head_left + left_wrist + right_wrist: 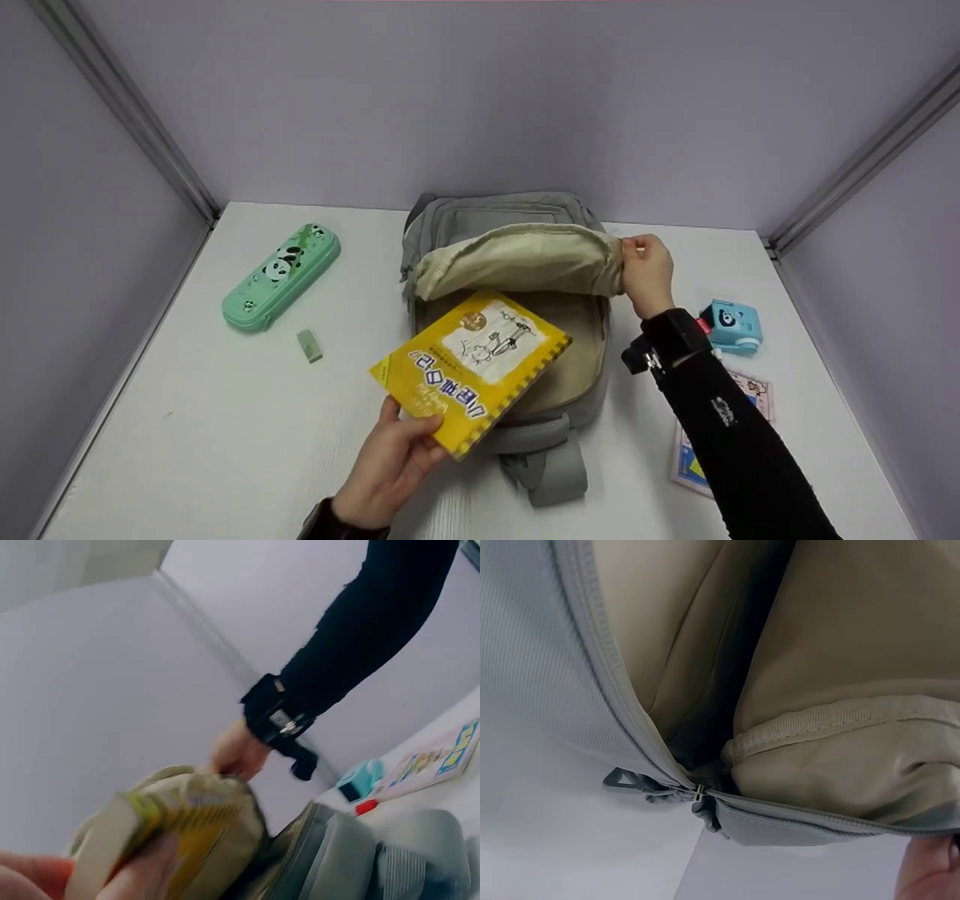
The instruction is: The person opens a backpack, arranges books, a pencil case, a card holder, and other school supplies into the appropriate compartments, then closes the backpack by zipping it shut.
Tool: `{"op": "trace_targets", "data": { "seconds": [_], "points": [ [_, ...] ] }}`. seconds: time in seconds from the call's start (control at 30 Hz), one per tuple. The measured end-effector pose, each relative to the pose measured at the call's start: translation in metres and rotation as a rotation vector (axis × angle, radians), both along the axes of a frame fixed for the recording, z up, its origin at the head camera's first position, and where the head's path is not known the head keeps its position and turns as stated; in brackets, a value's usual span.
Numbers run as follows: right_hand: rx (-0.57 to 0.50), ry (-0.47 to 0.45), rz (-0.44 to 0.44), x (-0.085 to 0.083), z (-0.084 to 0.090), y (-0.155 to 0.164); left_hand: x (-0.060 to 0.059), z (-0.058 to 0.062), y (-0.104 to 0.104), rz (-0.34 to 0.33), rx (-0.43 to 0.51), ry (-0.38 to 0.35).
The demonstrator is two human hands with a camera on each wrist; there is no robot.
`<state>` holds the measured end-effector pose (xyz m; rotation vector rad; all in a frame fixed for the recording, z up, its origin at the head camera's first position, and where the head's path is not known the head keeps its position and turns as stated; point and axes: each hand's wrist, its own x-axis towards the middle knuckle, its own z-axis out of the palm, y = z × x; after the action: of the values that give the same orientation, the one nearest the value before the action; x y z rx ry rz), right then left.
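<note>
A yellow book (450,390) with a cartoon drawing on its cover is gripped at its near corner by my left hand (397,457), thumb on top. It slants over the mouth of a grey backpack (510,206) that lies on its back with its front panel folded up. My right hand (646,274) pinches the edge of that beige-lined flap (525,259) at its right end and holds it raised. In the right wrist view, the zipper (697,793) is undone and the beige interior (840,630) gapes; only part of the right hand (930,870) shows.
To the left lie a mint panda pencil case (281,277) and a small green eraser (309,346). Right of the backpack are a blue panda pencil sharpener (731,326) and a pink-edged book (686,457), partly hidden under the right sleeve. Grey panels wall in the white table (187,450).
</note>
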<state>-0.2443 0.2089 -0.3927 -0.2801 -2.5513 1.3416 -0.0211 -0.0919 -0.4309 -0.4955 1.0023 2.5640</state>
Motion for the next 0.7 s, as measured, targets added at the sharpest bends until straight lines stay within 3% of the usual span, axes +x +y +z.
{"op": "trace_targets", "data": {
  "seconds": [0.13, 0.27, 0.47, 0.6, 0.7],
  "points": [
    [-0.019, 0.015, -0.014, -0.001, 0.002, -0.004, -0.025, 0.0, 0.032, 0.071, 0.048, 0.025],
    [-0.038, 0.02, -0.002, 0.0, 0.002, -0.007, -0.05, 0.001, 0.061, 0.178, 0.113, -0.01],
    [-0.088, 0.017, 0.036, 0.005, -0.002, -0.009, -0.096, -0.005, 0.097, 0.344, 0.133, -0.121],
    [-0.107, 0.015, 0.066, 0.009, -0.005, -0.012, -0.127, -0.008, 0.114, 0.44, 0.145, -0.202],
    [-0.129, 0.018, 0.075, 0.011, -0.007, -0.014, -0.149, -0.016, 0.123, 0.549, 0.144, -0.274]
  ]
}}
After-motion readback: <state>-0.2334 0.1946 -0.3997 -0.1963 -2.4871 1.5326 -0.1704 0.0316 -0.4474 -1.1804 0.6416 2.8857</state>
